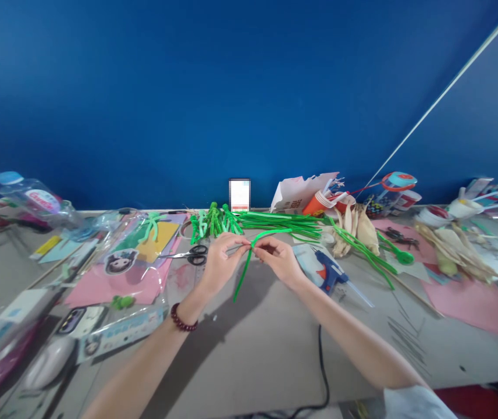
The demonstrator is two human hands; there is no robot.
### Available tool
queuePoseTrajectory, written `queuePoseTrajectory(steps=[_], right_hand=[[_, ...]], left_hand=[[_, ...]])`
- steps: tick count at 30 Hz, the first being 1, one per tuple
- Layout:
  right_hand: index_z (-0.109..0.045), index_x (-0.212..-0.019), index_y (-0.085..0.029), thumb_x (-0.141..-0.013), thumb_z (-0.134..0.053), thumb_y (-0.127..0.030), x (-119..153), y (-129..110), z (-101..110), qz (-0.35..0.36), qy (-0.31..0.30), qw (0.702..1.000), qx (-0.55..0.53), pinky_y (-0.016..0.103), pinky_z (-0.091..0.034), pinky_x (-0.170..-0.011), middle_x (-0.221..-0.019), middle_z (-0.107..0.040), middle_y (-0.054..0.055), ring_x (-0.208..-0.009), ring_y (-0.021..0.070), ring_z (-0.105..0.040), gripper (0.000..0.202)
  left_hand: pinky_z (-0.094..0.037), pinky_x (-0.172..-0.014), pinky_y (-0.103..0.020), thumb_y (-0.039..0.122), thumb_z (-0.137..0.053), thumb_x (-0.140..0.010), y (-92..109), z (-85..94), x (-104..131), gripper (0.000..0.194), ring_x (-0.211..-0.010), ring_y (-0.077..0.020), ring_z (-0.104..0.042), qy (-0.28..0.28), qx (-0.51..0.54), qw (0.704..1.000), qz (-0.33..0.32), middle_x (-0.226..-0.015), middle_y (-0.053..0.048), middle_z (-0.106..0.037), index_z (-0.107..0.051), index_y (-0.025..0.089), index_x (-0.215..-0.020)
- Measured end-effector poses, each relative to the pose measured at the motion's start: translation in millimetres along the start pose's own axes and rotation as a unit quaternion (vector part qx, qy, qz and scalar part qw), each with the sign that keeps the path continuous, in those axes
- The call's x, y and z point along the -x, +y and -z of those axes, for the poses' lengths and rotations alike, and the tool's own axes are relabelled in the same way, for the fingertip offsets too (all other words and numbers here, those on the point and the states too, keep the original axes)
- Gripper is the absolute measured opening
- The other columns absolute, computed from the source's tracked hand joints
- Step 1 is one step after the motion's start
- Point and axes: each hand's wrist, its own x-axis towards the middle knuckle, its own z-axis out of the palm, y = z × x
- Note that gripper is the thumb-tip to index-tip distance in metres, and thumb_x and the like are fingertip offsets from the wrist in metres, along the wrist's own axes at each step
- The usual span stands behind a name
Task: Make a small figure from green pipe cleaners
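Observation:
Between my two hands a bright green pipe cleaner (242, 278) is bent, one end hanging down and the other curving off to the right. My left hand (226, 256) pinches it near the bend with thumb and forefinger. Right beside, my right hand (277, 256) pinches the same spot, fingertips almost touching the left ones. Behind the hands lies a bundle of green pipe cleaners (279, 223). Several twisted green pipe-cleaner figures (214, 220) stand left of the bundle. Black-handled scissors (196, 254) rest close to my left hand, and a blue glue gun (333, 270) lies right of my right hand.
A phone (239, 195) with a lit screen leans on the blue wall. Pink paper (96, 288) and a plastic bottle (35, 195) are on the left. Paper cups (316, 202), dried husks (366, 233) and another pink sheet (480, 308) are rightward. A black cable (322, 366) runs down the table (258, 349).

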Motion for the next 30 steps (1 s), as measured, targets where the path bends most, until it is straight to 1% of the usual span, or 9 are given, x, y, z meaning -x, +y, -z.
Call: queuePoseTrajectory(steps=[2,5,9,13,15,19,24,27,30], right_hand=[[-0.063,-0.075,-0.018,-0.071,-0.066,-0.032,0.6,-1.2,0.2,0.016,0.002,1.000,0.018,0.023,-0.045,-0.054,-0.067,-0.059,0.000,-0.060,0.0120,-0.054,0.015],[-0.063,-0.075,-0.018,-0.074,-0.063,-0.028,1.7,-4.2,0.4,0.068,0.014,0.995,0.075,0.024,-0.045,-0.058,-0.074,-0.060,0.002,-0.064,0.0128,-0.055,0.009],[-0.063,-0.076,-0.019,-0.077,-0.060,-0.025,3.1,-7.3,-0.6,0.123,0.022,0.984,0.125,0.025,-0.045,-0.063,-0.078,-0.060,0.003,-0.071,0.0144,-0.056,0.007],[-0.063,-0.077,-0.020,-0.079,-0.058,-0.025,3.5,-6.2,-1.5,0.140,0.029,0.981,0.132,0.026,-0.046,-0.063,-0.079,-0.061,0.003,-0.071,0.0147,-0.056,0.008],[-0.064,-0.078,-0.020,-0.079,-0.058,-0.026,3.6,-5.5,-1.2,0.144,0.033,0.979,0.139,0.026,-0.046,-0.063,-0.079,-0.061,0.004,-0.072,0.0153,-0.057,0.009],[-0.066,-0.080,-0.021,-0.080,-0.056,-0.026,4.0,-5.6,-0.7,0.160,0.046,0.972,0.168,0.028,-0.048,-0.064,-0.081,-0.064,0.005,-0.076,0.0168,-0.059,0.011],[-0.066,-0.085,-0.020,-0.082,-0.053,-0.021,4.7,-5.9,-0.7,0.156,0.040,0.967,0.196,0.028,-0.050,-0.069,-0.083,-0.067,0.005,-0.075,0.0162,-0.062,0.014],[-0.065,-0.086,-0.020,-0.083,-0.050,-0.018,5.5,-6.2,1.2,0.191,0.058,0.948,0.246,0.030,-0.050,-0.071,-0.084,-0.067,0.005,-0.077,0.0170,-0.061,0.015],[-0.065,-0.092,-0.022,-0.084,-0.050,-0.019,6.4,-6.6,4.5,0.252,0.087,0.904,0.333,0.036,-0.048,-0.078,-0.087,-0.066,0.007,-0.084,0.0200,-0.060,0.018]], left_hand=[[-0.048,-0.077,-0.032,0.022,-0.060,-0.080,1.0,-0.6,0.4,0.007,-0.083,-0.0177,-0.060,-0.003,-0.002,1.000,-0.018,-0.080,-0.004,-0.067,-0.066,0.021,-0.079],[-0.048,-0.076,-0.031,0.022,-0.060,-0.080,2.2,-1.6,0.7,0.007,-0.082,-0.0176,-0.059,-0.003,0.001,1.000,-0.026,-0.079,-0.004,-0.067,-0.066,0.020,-0.079],[-0.048,-0.074,-0.029,0.020,-0.062,-0.077,3.8,-2.5,0.2,0.005,-0.079,-0.0174,-0.061,-0.003,0.028,0.999,0.016,-0.077,-0.004,-0.067,-0.066,0.019,-0.075],[-0.049,-0.073,-0.030,0.024,-0.065,-0.075,2.4,-2.1,-1.4,0.007,-0.077,-0.0182,-0.063,-0.010,0.056,0.995,0.076,-0.078,-0.005,-0.069,-0.067,0.018,-0.072],[-0.050,-0.073,-0.030,0.027,-0.064,-0.076,1.0,-1.5,-2.3,0.010,-0.078,-0.0187,-0.064,-0.014,0.068,0.993,0.092,-0.079,-0.006,-0.069,-0.067,0.018,-0.074],[-0.051,-0.075,-0.031,0.032,-0.066,-0.074,-0.3,-1.0,-2.6,0.015,-0.084,-0.0199,-0.065,-0.027,0.066,0.994,0.083,-0.086,-0.006,-0.071,-0.069,0.019,-0.083],[-0.052,-0.073,-0.031,0.030,-0.064,-0.075,2.2,-1.9,-2.0,0.016,-0.080,-0.0198,-0.066,-0.019,0.059,0.993,0.102,-0.085,-0.006,-0.072,-0.070,0.018,-0.083],[-0.052,-0.071,-0.030,0.030,-0.065,-0.075,2.8,-2.2,-1.8,0.016,-0.078,-0.0194,-0.066,-0.011,0.056,0.992,0.113,-0.084,-0.006,-0.073,-0.071,0.018,-0.083],[-0.052,-0.069,-0.029,0.030,-0.065,-0.074,0.7,-3.6,-0.9,0.015,-0.076,-0.0184,-0.066,-0.009,0.070,0.992,0.106,-0.083,-0.005,-0.073,-0.071,0.020,-0.083]])
